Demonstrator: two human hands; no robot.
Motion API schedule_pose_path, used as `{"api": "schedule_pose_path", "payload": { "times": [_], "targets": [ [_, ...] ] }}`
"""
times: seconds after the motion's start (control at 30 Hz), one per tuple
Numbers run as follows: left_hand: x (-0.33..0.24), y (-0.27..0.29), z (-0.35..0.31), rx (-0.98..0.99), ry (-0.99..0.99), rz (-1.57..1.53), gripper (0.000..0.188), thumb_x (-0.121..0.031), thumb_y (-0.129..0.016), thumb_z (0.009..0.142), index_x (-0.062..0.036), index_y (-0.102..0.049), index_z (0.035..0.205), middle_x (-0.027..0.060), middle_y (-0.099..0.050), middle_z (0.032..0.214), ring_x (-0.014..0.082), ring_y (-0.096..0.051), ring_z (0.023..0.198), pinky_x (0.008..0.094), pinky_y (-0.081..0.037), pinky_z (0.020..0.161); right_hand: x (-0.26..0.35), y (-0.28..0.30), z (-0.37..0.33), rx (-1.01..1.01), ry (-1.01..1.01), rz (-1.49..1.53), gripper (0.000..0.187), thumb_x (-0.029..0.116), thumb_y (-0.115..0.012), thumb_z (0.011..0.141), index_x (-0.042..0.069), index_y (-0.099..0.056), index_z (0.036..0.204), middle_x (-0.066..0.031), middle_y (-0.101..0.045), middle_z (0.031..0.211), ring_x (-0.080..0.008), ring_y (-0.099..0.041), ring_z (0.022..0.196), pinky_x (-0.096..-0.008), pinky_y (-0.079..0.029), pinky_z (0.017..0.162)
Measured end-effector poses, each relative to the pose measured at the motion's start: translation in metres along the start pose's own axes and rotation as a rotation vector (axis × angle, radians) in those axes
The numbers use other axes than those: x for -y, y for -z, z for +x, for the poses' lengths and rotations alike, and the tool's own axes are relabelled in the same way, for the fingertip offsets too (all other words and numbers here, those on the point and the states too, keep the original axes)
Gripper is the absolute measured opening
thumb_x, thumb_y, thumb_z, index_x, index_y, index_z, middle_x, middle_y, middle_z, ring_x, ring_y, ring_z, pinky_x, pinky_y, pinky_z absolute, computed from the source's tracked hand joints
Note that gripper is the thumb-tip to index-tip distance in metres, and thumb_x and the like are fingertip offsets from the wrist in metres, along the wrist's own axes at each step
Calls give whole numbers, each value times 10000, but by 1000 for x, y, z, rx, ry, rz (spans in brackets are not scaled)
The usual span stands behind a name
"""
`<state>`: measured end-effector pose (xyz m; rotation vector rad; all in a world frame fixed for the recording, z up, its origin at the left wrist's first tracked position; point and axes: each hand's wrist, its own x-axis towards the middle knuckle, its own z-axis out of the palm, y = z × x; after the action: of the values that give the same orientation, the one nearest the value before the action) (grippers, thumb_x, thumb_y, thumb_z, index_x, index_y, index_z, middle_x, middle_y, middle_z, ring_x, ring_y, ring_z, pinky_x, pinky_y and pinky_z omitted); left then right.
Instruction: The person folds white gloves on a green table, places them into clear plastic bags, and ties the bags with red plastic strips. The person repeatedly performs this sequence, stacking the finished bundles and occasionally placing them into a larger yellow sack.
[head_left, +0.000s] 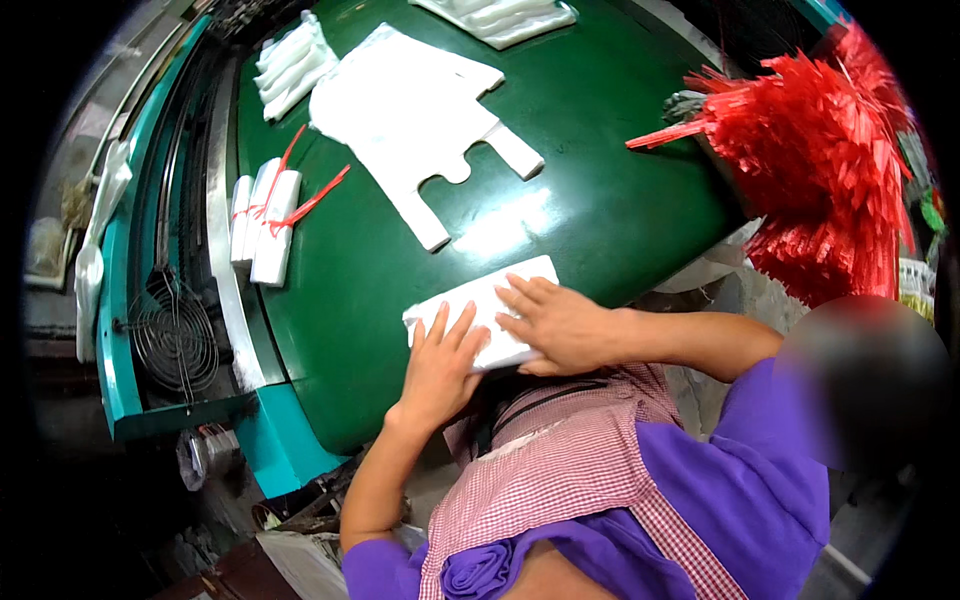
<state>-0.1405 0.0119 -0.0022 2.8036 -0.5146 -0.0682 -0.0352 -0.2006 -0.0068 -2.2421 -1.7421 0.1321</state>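
Observation:
A folded stack of white plastic bags (480, 300) lies at the near edge of the green table, right in front of me. My left hand (438, 368) lies on its left part with the fingers spread. Across the right part rests my right hand (562, 326), fingers stretched out and pressing flat. Farther off, white T-shirt bags (410, 105) are spread in a loose pile, their handles pointing toward me. To the left are several white rolled bundles (275, 228), tied with red plastic ties (305, 205).
The green table (620, 200) has a metal edge on its left, beside a teal machine frame (115, 300) with a wire fan guard (173, 335). More folded bags (297, 65) lie at the far left, others (500, 18) at the far edge. Red plastic strips (820, 150) hang at the right.

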Motion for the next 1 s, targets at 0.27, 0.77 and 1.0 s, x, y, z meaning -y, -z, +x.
{"api": "schedule_pose_path", "payload": {
  "times": [0.27, 0.77, 1.0],
  "targets": [
    [50, 16, 25, -192, 237, -21, 190, -164, -685, 795, -37, -650, 932, 137, -622, 970, 303, -593, 885, 386, -488, 753, -44, -2, 43, -75, -379, 433, 287, 292, -597, 860, 35, -648, 975, -195, -639, 923, -366, -613, 886, -453, -481, 765],
    [6, -9, 3, -104, 325, -797, 256, -103, -604, 869, 3, -560, 1097, 110, -621, 953, 237, -613, 826, 326, -480, 729, -206, 64, 16, -210, -436, -529, 74, 44, -590, 736, 74, -656, 723, -143, -669, 813, -313, -669, 817, -419, -547, 653],
    [21, -41, -59, -431, 420, -2055, 552, -275, -653, 880, 53, -454, 1277, 179, -560, 1256, 126, -628, 865, 261, -533, 754, -5, 13, 75, -322, 663, 220, 69, 127, -567, 749, 59, -573, 750, -105, -598, 756, -303, -605, 687, -427, -508, 611]
  ]
}}
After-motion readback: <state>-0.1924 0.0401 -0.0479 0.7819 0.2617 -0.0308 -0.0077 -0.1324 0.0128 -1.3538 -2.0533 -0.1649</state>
